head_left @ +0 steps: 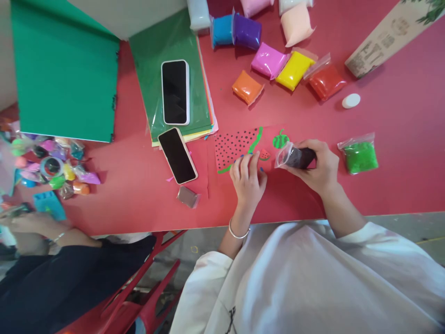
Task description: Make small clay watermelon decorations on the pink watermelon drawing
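**Dark clay bag held beside the watermelon piece**

A small clear bag of dark clay [297, 157] is gripped in the right hand [318, 167], the fingers wrapped around it and closed on it, with its open plastic end turned toward the left hand [247, 178]. The left hand is laid flat, fingers together, on the lower edge of the red watermelon slice [233, 147] — a dotted triangular piece edged in green, lying on the red table [399, 185]. Nothing is seen pinched by that hand; it is only pressed on the work.

Just between the hands two small clay figures are placed: a tiny slice [264, 154] and a green round shape [281, 139]. A bag of green clay [359, 155] lies to the right, apart from the hands. Two phones [176, 155] rest to the left, one of them on a stack of coloured sheets [153, 51].

Risks are judged as follows: the black dots could be smeared or dragged loose by the left palm if it is slid, and the tiny slice could be squashed by the bag — it sits very close. Dark clay might also be transferred onto the red surface by soiled fingertips
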A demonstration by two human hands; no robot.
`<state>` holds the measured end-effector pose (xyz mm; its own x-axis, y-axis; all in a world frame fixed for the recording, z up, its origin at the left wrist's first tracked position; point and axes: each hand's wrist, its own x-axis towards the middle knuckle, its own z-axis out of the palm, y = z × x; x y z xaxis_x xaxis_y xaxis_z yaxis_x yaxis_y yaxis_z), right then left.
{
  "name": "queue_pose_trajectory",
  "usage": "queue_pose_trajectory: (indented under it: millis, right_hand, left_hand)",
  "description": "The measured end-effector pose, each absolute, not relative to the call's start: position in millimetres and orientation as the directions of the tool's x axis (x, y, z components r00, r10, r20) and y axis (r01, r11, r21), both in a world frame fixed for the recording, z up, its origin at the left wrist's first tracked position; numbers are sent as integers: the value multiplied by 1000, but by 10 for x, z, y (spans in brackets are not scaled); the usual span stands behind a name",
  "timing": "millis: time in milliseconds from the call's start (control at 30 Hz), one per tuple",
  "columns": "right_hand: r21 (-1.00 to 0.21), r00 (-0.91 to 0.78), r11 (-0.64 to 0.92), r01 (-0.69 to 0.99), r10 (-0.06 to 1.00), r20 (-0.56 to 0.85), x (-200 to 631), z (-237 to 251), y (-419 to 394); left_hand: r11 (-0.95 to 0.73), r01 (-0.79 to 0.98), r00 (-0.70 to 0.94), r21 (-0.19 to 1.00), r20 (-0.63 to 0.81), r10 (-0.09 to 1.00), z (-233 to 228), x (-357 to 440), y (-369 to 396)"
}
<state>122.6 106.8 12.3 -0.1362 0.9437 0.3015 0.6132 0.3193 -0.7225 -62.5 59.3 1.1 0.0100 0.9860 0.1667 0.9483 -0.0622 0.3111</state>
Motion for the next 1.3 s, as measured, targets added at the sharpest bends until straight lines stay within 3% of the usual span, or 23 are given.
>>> queue_pose_trajectory:
  millis: [367, 1000, 1133, 1300]
  right_hand:
    - [-722, -136, 289, 629, 955, 264, 1208, 109, 1086]
    - [-680, -123, 154, 717, 988, 94, 1168, 125, 1114]
    - [-685, -125, 159, 711, 987, 100, 1167, 133, 1113]
    - [-695, -193, 233, 680, 972, 138, 1174, 129, 1101]
  left_hand:
    - [-90, 968, 49, 234, 174, 984, -4, -615, 599]
    - [-84, 956, 28, 280, 199, 980, -65, -606, 582]
    - [-112, 923, 12, 368, 264, 964, -63, -626, 581]
    - [-205, 744, -67, 636, 377, 924, 103, -672, 592]
